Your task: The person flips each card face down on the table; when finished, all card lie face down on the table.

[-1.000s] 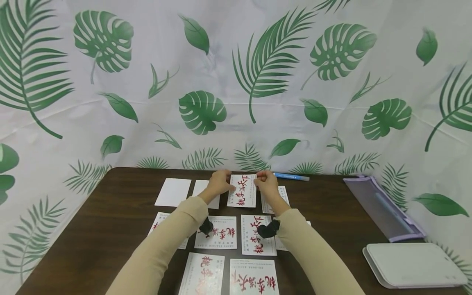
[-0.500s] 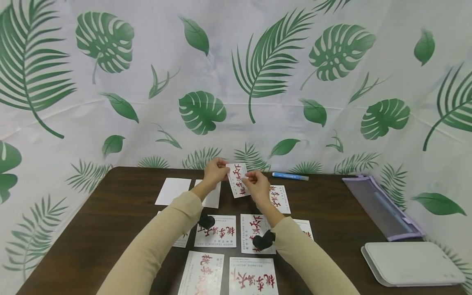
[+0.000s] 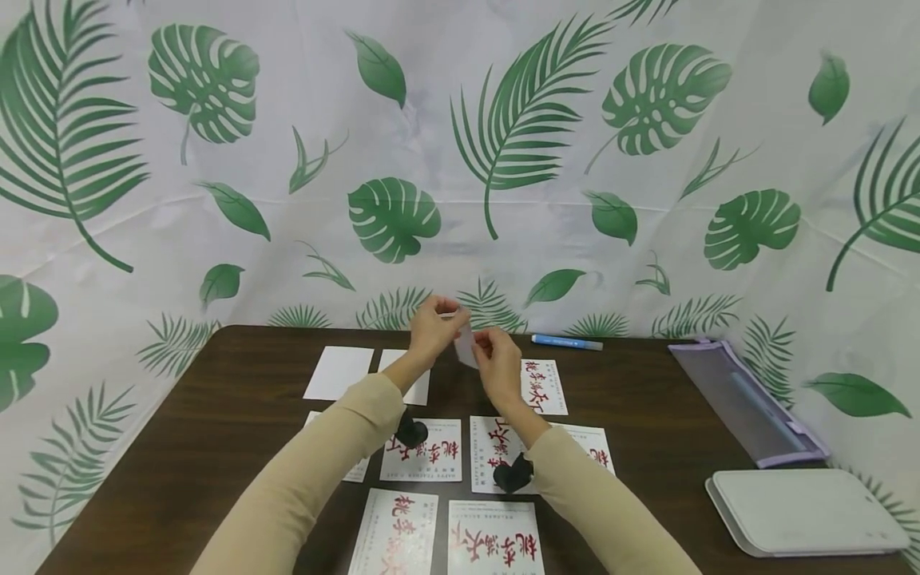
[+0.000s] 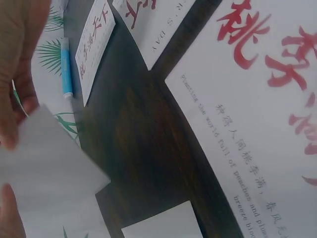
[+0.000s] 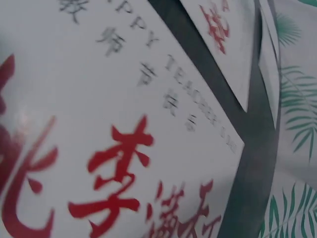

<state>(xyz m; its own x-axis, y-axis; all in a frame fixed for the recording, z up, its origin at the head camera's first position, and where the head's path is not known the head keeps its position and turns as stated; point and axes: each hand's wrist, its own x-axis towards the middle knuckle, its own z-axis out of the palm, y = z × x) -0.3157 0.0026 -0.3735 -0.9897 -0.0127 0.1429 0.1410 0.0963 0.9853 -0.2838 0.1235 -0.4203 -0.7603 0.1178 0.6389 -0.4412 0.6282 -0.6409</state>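
Above the far edge of the table, both hands hold a small card point(image 3: 465, 348) that is tilted steeply, its plain pale side showing. My left hand point(image 3: 434, 329) pinches its upper part between thumb and fingers. Lower down on the right, my right hand point(image 3: 499, 366) pinches its edge with the fingertips. In the left wrist view, the fingers point(image 4: 9, 134) lie against the blank face of the held card point(image 4: 54, 163). The right wrist view shows no hand, just a printed card point(image 5: 124, 148) with red characters lying on the table.
Several cards with red writing lie in rows, including a front card point(image 3: 496, 537). Two blank cards point(image 3: 338, 374) lie at the back left. A blue pen point(image 3: 566, 343), a purple-edged mesh pouch point(image 3: 747, 407) and a white case point(image 3: 808, 513) are on the dark table point(image 3: 165, 447).
The card has been lifted off the table and turned, so its red-printed face no longer shows in the head view. Both hands rose with it and came closer together.
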